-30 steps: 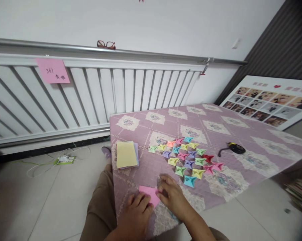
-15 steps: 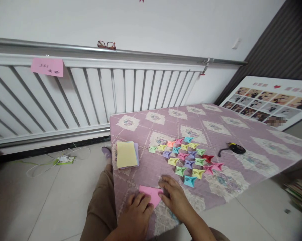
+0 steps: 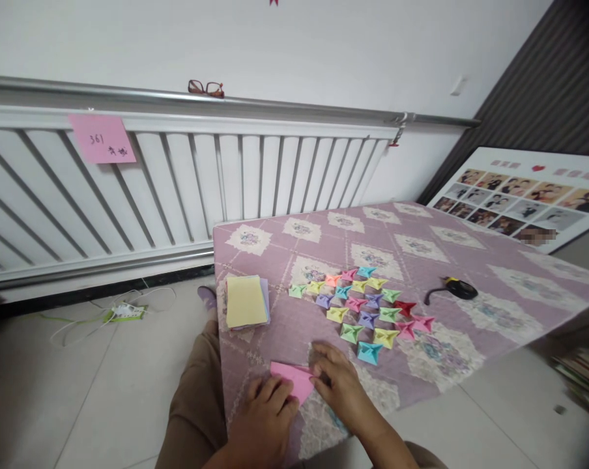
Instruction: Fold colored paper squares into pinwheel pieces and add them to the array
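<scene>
A folded pink paper [image 3: 297, 379] lies near the front edge of the table. My left hand [image 3: 265, 413] rests on its lower left part, the fingers pressing it down. At the right corner, my right hand [image 3: 338, 384] has thumb and fingers bent around the paper's edge. Behind my right hand stand several small folded paper shapes [image 3: 367, 319] in green, yellow, blue, purple, pink and red, set out in slanted rows. A stack of coloured paper [image 3: 246, 302] with a yellow sheet on top sits at the table's left side.
A black coiled cord [image 3: 460, 288] lies on the patterned tablecloth [image 3: 294, 326]. Behind stands a white radiator [image 3: 255, 172] with a pink note [image 3: 103, 139]; glasses [image 3: 205, 88] rest on the pipe. A power strip [image 3: 127, 312] is on the floor, a photo board [image 3: 524, 195] at the right.
The pink note on the radiator has swung down and now faces more forward. My hands have barely moved; the right corner of the pink paper is slightly lifted or folded.
</scene>
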The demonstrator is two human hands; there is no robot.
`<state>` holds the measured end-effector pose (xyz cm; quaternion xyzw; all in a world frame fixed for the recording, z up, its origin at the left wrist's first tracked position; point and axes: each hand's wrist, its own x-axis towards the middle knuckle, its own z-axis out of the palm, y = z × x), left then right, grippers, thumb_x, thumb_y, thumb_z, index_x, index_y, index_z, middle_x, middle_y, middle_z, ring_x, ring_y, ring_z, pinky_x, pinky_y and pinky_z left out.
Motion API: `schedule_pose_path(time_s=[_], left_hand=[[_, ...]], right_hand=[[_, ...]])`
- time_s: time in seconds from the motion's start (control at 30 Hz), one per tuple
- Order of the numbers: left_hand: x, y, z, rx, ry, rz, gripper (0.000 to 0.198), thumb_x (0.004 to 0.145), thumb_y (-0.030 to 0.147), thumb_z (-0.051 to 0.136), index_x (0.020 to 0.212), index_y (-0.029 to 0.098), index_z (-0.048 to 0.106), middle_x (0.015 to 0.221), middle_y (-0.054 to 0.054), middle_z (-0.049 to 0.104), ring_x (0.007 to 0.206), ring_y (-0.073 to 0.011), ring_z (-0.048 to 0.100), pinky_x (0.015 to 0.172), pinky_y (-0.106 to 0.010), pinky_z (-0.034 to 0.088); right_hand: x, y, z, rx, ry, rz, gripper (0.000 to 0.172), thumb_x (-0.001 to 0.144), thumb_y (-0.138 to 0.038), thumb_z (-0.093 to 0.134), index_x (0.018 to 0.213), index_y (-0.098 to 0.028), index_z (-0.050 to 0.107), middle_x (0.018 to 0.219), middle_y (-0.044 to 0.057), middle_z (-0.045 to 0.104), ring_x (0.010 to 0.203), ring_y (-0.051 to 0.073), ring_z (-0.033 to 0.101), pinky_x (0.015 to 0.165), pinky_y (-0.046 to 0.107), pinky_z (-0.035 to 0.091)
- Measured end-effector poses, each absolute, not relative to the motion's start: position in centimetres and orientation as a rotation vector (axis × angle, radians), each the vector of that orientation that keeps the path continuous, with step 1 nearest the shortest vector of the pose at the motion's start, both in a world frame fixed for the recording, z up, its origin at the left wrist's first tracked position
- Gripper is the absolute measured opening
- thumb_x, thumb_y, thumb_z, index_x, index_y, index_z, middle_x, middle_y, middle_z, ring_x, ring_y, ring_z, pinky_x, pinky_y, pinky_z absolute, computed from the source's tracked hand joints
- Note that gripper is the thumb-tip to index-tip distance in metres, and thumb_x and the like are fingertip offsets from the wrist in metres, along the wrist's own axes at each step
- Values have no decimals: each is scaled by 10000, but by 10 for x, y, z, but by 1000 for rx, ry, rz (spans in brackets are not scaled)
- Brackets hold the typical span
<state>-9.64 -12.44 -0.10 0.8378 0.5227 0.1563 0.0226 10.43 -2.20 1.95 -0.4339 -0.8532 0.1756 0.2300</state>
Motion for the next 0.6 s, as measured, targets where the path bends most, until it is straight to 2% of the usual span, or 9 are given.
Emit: schedule_pose_path(time_s=[0.13,0.23,0.3,0.47,0.6], left_hand=[[-95,-125,-3,2587,1627,530,296,912,344,505,1184,253,579,1298,-16,577,1179,-229,450,972,-370,285],[-96,-126,1,2588,1619,495,294,911,304,498,1189,248,577,1302,-17,572,1173,-227,451,962,-372,289],[-96,-125,2,2592,1614,472,303,908,282,495,1198,247,575,1300,-18,571,1166,-224,452,957,-370,292],[-96,-125,-4,2594,1632,526,299,920,308,486,1201,254,572,1287,-18,575,1186,-224,440,975,-372,283],[-95,-127,-9,2587,1660,576,280,925,333,487,1176,256,582,1270,-39,573,1173,-224,454,972,-378,282]], right_hand=[[102,-25,30,-1152,-2408,422,119,730,-115,606,736,-231,580,1091,62,642,1102,261,551,912,416,401],[95,-29,41,-1198,-2487,405,129,752,-101,581,732,-228,571,864,25,656,887,216,588,811,367,400],[89,-31,46,-1239,-2523,405,127,766,-107,569,729,-228,566,763,1,641,813,201,581,787,357,383],[76,-31,48,-1268,-2537,460,105,785,-177,607,856,-253,612,850,-5,689,878,207,601,927,427,304],[69,-28,45,-1267,-2584,455,125,770,-186,640,869,-262,625,878,-7,690,902,205,598,949,433,270]])
